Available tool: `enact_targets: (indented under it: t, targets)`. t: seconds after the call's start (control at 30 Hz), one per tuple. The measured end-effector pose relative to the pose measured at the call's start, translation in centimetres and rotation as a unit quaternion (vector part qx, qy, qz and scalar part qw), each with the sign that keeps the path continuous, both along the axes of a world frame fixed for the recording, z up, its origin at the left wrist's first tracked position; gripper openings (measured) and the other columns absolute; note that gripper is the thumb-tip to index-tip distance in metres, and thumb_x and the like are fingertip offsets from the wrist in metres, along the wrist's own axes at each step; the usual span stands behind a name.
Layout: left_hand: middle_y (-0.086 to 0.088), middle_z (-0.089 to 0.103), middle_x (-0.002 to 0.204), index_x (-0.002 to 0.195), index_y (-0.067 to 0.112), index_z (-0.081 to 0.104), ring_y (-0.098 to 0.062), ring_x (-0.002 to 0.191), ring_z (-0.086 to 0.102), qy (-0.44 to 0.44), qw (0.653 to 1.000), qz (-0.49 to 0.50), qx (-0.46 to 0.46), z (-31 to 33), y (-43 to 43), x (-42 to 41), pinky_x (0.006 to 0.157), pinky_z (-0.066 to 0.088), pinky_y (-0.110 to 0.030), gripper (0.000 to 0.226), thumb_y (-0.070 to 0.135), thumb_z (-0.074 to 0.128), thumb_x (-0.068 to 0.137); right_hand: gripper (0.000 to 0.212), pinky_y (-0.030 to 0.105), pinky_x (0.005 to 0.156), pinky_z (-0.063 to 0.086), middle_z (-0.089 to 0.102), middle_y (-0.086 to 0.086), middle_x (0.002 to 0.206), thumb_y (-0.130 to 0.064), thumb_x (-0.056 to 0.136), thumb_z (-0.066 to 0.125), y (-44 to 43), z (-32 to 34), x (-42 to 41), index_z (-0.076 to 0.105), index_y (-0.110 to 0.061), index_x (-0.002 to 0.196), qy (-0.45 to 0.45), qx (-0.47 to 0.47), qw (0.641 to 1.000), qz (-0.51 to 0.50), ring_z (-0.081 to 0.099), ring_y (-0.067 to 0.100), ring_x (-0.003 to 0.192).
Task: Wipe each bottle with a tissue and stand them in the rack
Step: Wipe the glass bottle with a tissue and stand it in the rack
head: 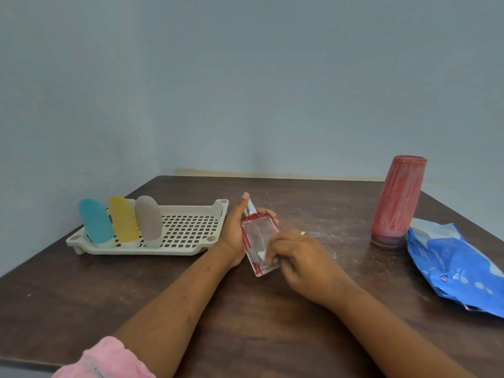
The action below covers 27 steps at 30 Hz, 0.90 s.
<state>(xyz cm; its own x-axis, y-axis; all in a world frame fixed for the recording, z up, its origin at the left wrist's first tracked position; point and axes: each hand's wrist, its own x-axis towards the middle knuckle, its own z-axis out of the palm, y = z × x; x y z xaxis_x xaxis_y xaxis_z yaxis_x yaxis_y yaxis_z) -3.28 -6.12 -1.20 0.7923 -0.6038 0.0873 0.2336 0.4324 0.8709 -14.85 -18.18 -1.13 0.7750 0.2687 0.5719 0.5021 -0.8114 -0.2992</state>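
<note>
At the frame's centre the left hand (234,233) gripped the clear bottle (257,232), thumb along its left edge, fingers curled behind, nozzle pointing up and away. The right hand (300,257), fingers bent, pressed a tissue (261,253) onto the bottle's lower face, covering its bottom right corner. To the left, just beside the left hand, sat the rack (188,207), with teal (95,222), yellow (124,219) and grey (148,219) bottles standing side by side at its left end. At the right, well apart, a red bottle (396,200) stood on the table (245,309), touching a blue pack (450,263).
</note>
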Motion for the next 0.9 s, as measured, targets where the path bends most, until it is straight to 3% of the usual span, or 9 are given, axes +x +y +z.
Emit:
enact_targets:
  t: [0.17, 0.3, 0.4, 0.6, 0.9]
  targets:
    - [-0.014, 0.067, 0.077, 0.080, 0.002, 0.066, -0.026, 0.073, 0.062, -0.021, 0.999, 0.011, 0.022, -0.2, 0.0, 0.1, 0.078, 0.049, -0.036, 0.060, 0.058, 0.046, 0.082, 0.031, -0.002, 0.078, 0.032, 0.058, -0.017, 0.102, -0.001, 0.088, 0.056, -1.1, -0.1, 1.3, 0.068, -0.020, 0.109, 0.002, 0.136, 0.984, -0.113, 0.048, -0.006, 0.092]
    - [-0.013, 0.067, 0.073, 0.077, 0.001, 0.066, -0.024, 0.069, 0.063, -0.015, 0.999, 0.022, 0.022, 0.0, 0.1, -0.1, 0.072, 0.051, -0.032, 0.060, 0.057, 0.046, 0.081, 0.028, -0.002, 0.082, 0.034, 0.066, -0.008, 0.102, 0.002, 0.084, 0.060, 0.5, -0.2, 1.1, 0.072, -0.016, 0.101, -0.049, 0.085, 0.993, -0.058, 0.050, -0.007, 0.092]
    - [-0.015, 0.066, 0.075, 0.071, 0.003, 0.070, -0.024, 0.070, 0.062, -0.017, 0.999, 0.019, 0.025, 0.1, 0.1, -0.2, 0.074, 0.050, -0.034, 0.060, 0.058, 0.047, 0.080, 0.028, 0.005, 0.079, 0.042, 0.066, -0.009, 0.098, 0.002, 0.081, 0.061, 0.3, -0.4, 0.5, 0.073, -0.017, 0.098, -0.023, 0.046, 0.999, -0.008, 0.056, -0.001, 0.090]
    - [-0.015, 0.067, 0.075, 0.078, 0.000, 0.067, -0.025, 0.071, 0.063, -0.011, 1.000, 0.018, 0.007, -0.2, 0.0, 0.1, 0.075, 0.050, -0.035, 0.057, 0.054, 0.048, 0.082, 0.023, 0.002, 0.075, 0.039, 0.064, -0.011, 0.095, -0.003, 0.082, 0.066, -1.4, -0.3, 1.3, 0.073, -0.023, 0.090, 0.023, 0.177, 0.981, -0.072, 0.056, -0.004, 0.089]
    - [-0.015, 0.065, 0.074, 0.077, 0.001, 0.065, -0.024, 0.068, 0.062, -0.020, 0.999, 0.026, 0.015, -0.1, 0.2, -0.3, 0.068, 0.053, -0.031, 0.056, 0.054, 0.048, 0.081, 0.025, 0.006, 0.081, 0.038, 0.068, -0.009, 0.098, -0.003, 0.082, 0.063, 0.1, 0.3, 0.8, 0.074, -0.022, 0.094, 0.015, 0.081, 0.996, -0.029, 0.055, 0.001, 0.093]
